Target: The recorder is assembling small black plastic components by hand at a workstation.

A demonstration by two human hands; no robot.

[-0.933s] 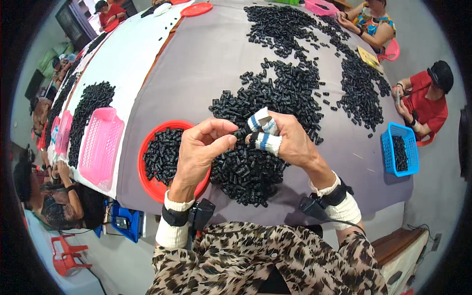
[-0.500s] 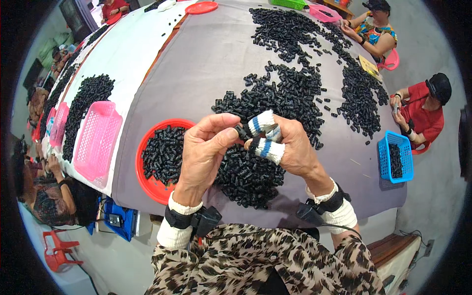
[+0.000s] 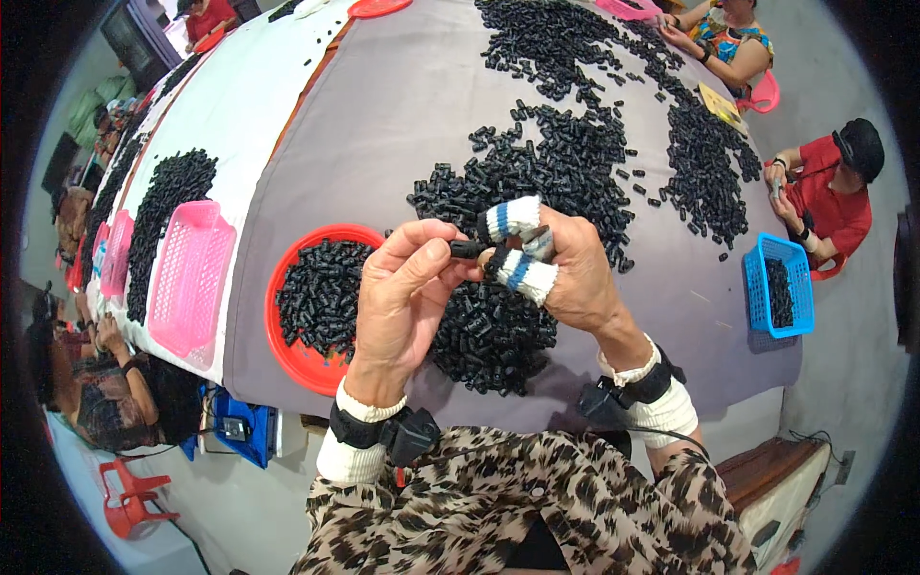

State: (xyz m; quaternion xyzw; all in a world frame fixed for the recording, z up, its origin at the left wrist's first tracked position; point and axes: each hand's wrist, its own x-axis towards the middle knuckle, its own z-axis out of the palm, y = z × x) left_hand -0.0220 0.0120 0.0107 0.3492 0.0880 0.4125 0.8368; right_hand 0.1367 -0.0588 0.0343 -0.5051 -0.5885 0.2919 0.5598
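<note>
Between my hands, above the grey-covered table, is a small black cylindrical part, lying roughly level. My left hand pinches its left end between thumb and fingertips. My right hand, with white-and-blue striped knit sleeves on its fingers, closes on the part's right end; the fingertips there are partly hidden. A pile of similar black parts lies beneath my hands, and a larger heap spreads beyond them. Beside my left hand stands a red round tray filled with black parts.
A pink basket stands left on a white cloth, near another black heap. To the right is a blue basket holding black parts. A person in red sits beyond it; other people work around the table.
The black part has turned from tilted to nearly level and shows more between my fingers. My left fingertips have shifted slightly along it. The whole view has moved a little.
</note>
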